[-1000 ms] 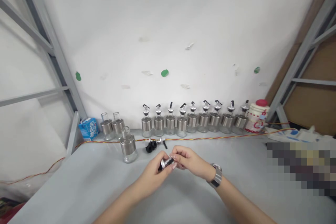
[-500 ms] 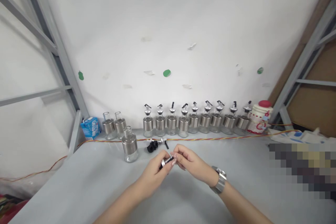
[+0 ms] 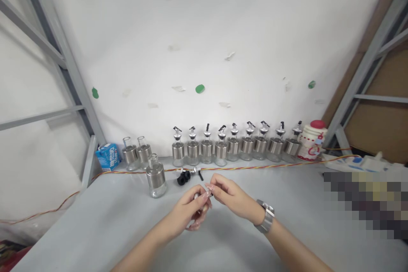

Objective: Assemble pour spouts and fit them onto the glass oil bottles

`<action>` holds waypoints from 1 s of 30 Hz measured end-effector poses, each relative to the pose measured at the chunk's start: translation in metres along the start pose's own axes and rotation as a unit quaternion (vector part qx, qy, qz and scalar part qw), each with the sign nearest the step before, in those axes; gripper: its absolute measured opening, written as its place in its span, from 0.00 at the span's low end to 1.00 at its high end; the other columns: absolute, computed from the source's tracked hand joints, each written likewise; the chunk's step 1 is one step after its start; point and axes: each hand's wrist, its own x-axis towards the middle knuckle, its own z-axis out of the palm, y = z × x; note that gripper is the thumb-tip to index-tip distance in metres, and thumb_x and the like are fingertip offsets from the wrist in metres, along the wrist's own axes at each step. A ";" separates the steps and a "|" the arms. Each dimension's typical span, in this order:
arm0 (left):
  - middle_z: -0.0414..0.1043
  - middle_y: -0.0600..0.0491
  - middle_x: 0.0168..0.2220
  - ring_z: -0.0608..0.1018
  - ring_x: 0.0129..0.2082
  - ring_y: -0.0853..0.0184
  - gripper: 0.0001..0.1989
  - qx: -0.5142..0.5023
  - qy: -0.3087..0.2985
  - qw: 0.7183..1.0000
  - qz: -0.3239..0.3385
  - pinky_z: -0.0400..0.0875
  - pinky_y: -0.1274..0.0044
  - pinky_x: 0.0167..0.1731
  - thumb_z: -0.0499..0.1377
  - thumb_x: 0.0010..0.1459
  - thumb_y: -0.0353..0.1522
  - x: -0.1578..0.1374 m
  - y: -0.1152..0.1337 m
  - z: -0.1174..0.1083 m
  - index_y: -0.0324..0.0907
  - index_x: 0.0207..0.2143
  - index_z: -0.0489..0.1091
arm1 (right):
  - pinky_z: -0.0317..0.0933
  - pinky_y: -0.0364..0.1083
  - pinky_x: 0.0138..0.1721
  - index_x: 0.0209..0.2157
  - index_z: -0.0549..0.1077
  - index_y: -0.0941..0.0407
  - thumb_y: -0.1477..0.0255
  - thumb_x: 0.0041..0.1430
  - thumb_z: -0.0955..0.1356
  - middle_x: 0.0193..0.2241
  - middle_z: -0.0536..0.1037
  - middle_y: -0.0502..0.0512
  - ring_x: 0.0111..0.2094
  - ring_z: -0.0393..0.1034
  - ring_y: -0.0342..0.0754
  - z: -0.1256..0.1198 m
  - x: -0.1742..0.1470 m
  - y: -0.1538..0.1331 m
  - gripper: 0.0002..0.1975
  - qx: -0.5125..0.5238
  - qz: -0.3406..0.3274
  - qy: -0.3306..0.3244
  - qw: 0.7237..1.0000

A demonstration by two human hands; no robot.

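My left hand [image 3: 188,209] is closed round a small silver-and-black bottle pourer [image 3: 196,196], mostly hidden by the fingers. My right hand [image 3: 230,193] meets it at the fingertips, pinching at the pourer's end; a pale thin piece shows between the hands, its kind unclear. On the wrist of that arm sits a metal watch [image 3: 266,216]. Left of the hands stands an open glass bottle [image 3: 156,176] with a steel band and no pourer. Just beyond the hands lie several loose pourers [image 3: 184,177] with black stoppers.
Several banded bottles with pourers [image 3: 207,148] line the wall. Two uncapped bottles [image 3: 130,155] stand near a blue carton [image 3: 107,156] at left. A red-lidded white jar [image 3: 313,140] ends the row. A twisted red-yellow wire [image 3: 248,167] crosses the grey table [image 3: 95,229].
My left hand has turned the pourer, which is now more hidden, and its lower fingers show. My right fingertips stay against it. The view has shifted slightly.
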 end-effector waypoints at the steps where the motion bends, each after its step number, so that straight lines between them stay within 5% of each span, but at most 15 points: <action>1: 0.56 0.61 0.20 0.55 0.13 0.81 0.12 -0.018 -0.004 1.000 -0.015 0.44 0.85 0.10 0.49 0.55 0.42 0.001 0.000 0.000 0.41 0.30 0.58 | 0.46 0.40 0.23 0.25 0.57 0.56 0.61 0.58 0.58 0.18 0.54 0.43 0.21 0.47 0.38 0.000 0.000 0.001 0.15 0.011 -0.002 -0.003 1.000; 5: 0.55 0.61 0.19 0.52 0.11 0.82 0.13 -0.073 -0.025 0.996 -0.055 0.40 0.85 0.09 0.49 0.55 0.42 0.003 -0.002 -0.002 0.42 0.29 0.58 | 0.46 0.40 0.22 0.25 0.57 0.56 0.60 0.58 0.59 0.18 0.54 0.43 0.20 0.47 0.38 0.000 0.001 0.005 0.15 0.054 -0.013 -0.013 0.998; 9: 0.55 0.62 0.18 0.53 0.11 0.81 0.10 -0.055 -0.050 0.997 -0.025 0.41 0.85 0.10 0.53 0.53 0.38 0.003 -0.006 -0.004 0.43 0.30 0.57 | 0.47 0.40 0.23 0.25 0.58 0.56 0.61 0.57 0.60 0.18 0.55 0.44 0.21 0.48 0.39 -0.002 0.001 0.005 0.14 0.063 -0.018 -0.018 0.998; 20: 0.54 0.61 0.19 0.56 0.16 0.79 0.11 0.007 -0.008 1.000 -0.011 0.45 0.84 0.13 0.54 0.52 0.40 0.000 -0.001 -0.001 0.42 0.30 0.58 | 0.50 0.40 0.25 0.28 0.59 0.56 0.63 0.54 0.64 0.23 0.63 0.47 0.24 0.57 0.39 -0.002 0.000 0.002 0.12 0.119 0.016 -0.006 0.993; 30: 0.52 0.64 0.16 0.52 0.12 0.80 0.10 -0.051 -0.028 0.998 -0.018 0.42 0.85 0.11 0.56 0.51 0.36 0.001 -0.004 -0.001 0.43 0.30 0.56 | 0.41 0.38 0.17 0.33 0.55 0.53 0.62 0.54 0.64 0.17 0.59 0.40 0.16 0.47 0.36 0.003 0.005 0.014 0.13 0.213 -0.005 -0.014 0.977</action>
